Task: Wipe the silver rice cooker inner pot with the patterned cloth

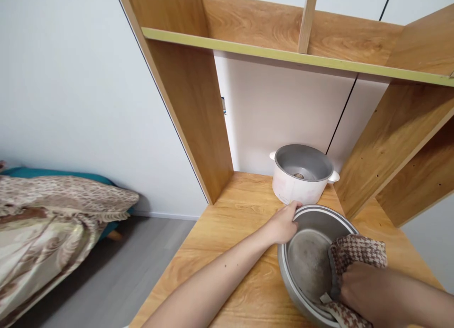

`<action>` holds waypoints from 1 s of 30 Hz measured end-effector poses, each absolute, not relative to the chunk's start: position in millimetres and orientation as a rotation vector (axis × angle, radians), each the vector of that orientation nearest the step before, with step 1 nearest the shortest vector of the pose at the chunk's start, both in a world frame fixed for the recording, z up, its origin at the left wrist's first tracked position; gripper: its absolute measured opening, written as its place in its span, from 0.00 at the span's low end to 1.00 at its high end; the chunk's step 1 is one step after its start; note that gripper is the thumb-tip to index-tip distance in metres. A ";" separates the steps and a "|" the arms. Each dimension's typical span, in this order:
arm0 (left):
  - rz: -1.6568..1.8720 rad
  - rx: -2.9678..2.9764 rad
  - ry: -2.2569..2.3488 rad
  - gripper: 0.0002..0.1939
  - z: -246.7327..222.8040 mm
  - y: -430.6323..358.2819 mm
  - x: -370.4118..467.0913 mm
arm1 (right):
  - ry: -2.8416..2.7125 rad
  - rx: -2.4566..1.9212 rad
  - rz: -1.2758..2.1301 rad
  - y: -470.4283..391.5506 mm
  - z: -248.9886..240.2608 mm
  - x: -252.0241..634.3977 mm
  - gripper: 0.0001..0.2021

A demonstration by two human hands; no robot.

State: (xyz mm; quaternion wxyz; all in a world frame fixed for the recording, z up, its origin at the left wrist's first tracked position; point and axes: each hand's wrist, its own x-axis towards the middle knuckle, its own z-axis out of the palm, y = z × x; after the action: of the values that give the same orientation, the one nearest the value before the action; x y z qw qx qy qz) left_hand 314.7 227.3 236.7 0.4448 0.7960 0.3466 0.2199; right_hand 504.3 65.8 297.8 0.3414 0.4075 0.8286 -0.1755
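Note:
My left hand (283, 225) grips the left rim of a round grey metal pot (309, 259), which is tilted so its inside faces me. Inside the pot, against its right side, my right hand (356, 283) is closed on a brown and white checked cloth (360, 250). Part of the cloth hangs down below the hand at the lower rim. Just behind the pot stands a white cooker base (300, 188) with a grey interior and two side handles, its top uncovered.
The wooden desk (241, 214) runs under the pot and the cooker base. Wooden side panels (191, 96) and a shelf with a yellow-green edge (248, 48) frame it. A bed with a patterned cover (64, 214) stands at the left, beyond grey floor (142, 252).

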 end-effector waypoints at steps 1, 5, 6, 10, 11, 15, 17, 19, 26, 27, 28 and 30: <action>0.562 1.954 0.851 0.32 234.6 228.7 315.9 | 2.128 1.000 -0.400 66.1 301.5 503.7 0.14; 0.640 1.867 0.819 0.30 224.1 233.4 320.9 | 2.089 0.830 -0.252 67.0 314.1 501.5 0.12; 0.658 1.844 0.814 0.28 221.1 234.0 322.0 | 2.105 0.833 -0.256 67.6 315.2 501.9 0.11; 0.713 1.743 0.808 0.27 210.0 233.8 325.4 | 2.135 0.874 -0.326 71.4 313.6 503.6 0.13; 0.724 1.722 0.806 0.27 208.1 233.5 325.9 | 2.141 0.878 -0.340 72.1 312.6 502.8 0.14; 0.754 1.669 0.782 0.27 205.1 233.1 327.3 | 2.172 0.919 -0.433 71.4 304.7 493.1 0.11; 0.759 1.657 0.777 0.27 205.4 233.1 327.6 | 2.194 0.964 -0.491 70.3 297.3 487.5 0.09; 0.758 1.655 0.776 0.27 206.1 233.0 327.4 | 2.210 1.001 -0.519 70.3 290.3 483.8 0.08; 0.750 1.703 0.773 0.25 207.7 232.5 324.6 | 2.377 0.904 -0.303 65.6 288.1 481.4 0.05; 0.746 1.712 0.775 0.25 207.6 232.4 324.3 | 2.424 0.904 -0.216 62.1 286.4 481.3 0.07; 0.740 1.721 0.779 0.24 207.5 232.4 324.1 | 2.453 0.927 -0.136 58.2 283.3 481.4 0.10; 0.727 1.738 0.790 0.25 207.7 232.2 323.7 | 2.490 0.992 -0.039 50.1 273.4 482.1 0.12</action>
State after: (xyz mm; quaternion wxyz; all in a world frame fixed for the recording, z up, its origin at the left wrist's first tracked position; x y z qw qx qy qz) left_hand 323.7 232.2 207.7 0.5223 0.7254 0.3300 0.3034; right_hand 482.1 50.1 273.4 0.2284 0.3603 0.9043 -0.0142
